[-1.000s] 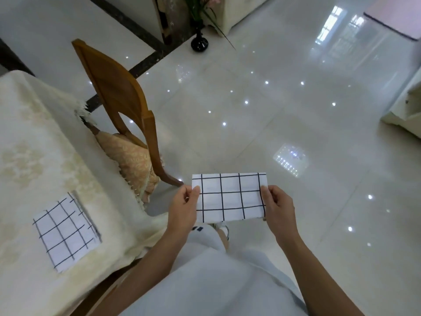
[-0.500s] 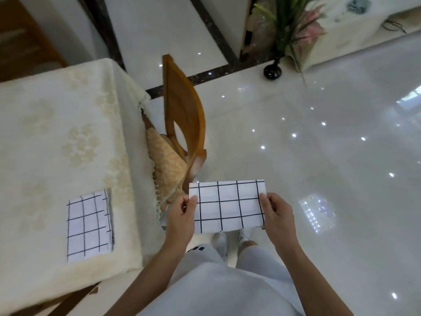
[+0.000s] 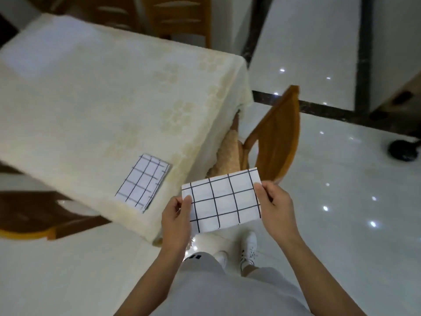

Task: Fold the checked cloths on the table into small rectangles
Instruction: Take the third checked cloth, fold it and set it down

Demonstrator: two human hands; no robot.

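I hold a folded white cloth with black checks (image 3: 224,199) in the air, beside the table's near corner and above the floor. My left hand (image 3: 176,216) pinches its left edge and my right hand (image 3: 274,204) pinches its right edge. The cloth is a small flat rectangle, tilted slightly up to the right. A second folded checked cloth (image 3: 143,182) lies flat on the table (image 3: 91,110) near its front edge, left of my hands.
The table wears a cream patterned tablecloth. A wooden chair (image 3: 276,133) with an orange cushion stands tucked at the table's right side, just behind the held cloth. More wooden chairs (image 3: 177,17) stand at the far side. Glossy white floor (image 3: 341,201) lies to the right.
My view has swung left toward the table, which now fills the upper left. Both hands keep the same pinch on the cloth, now closer to the table's corner.
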